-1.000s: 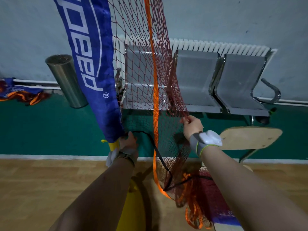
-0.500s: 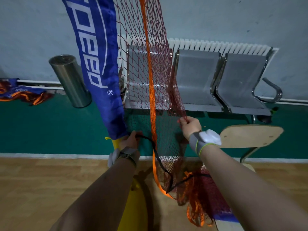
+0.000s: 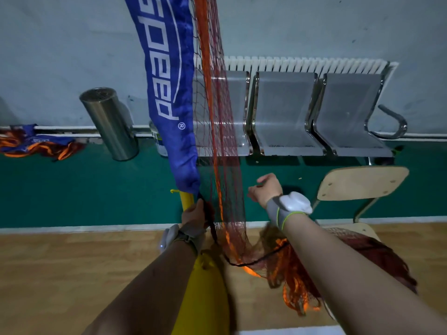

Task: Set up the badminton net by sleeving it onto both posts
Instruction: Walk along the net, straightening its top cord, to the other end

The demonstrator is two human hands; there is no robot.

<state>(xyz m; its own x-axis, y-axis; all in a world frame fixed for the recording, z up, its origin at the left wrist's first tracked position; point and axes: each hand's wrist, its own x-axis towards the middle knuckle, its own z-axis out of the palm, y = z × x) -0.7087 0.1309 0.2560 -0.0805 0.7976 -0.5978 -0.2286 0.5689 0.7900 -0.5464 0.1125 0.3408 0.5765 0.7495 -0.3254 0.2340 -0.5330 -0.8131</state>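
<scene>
left hand [image 3: 193, 215] pinches thin black cord [image 3: 254, 263] by yellow round post [image 3: 185, 199]; right hand [image 3: 264, 189], loosely curled, holds nothing: slack red mesh net [image 3: 225, 141] may tangle.

Blue woven-cloth net sleeve with white lettering [image 3: 169, 93] is showing a soft sheen, wrinkled. Dark red knotted-string net mesh [image 3: 227, 146] is looking matt and rough; its orange fabric tape [image 3: 205, 56] is looking flat-woven. Yellow round post [image 3: 186, 199] is reading smooth, semi-gloss. Three-seat perforated metal bench [image 3: 285, 112] is showing matt grey panels and a polished chrome frame. Cylindrical steel bin [image 3: 108, 124] is looking brushed. Pale plywood chair [image 3: 362, 182] and wooden plank floor [image 3: 60, 274] are reflecting faintly, lacquered.
</scene>
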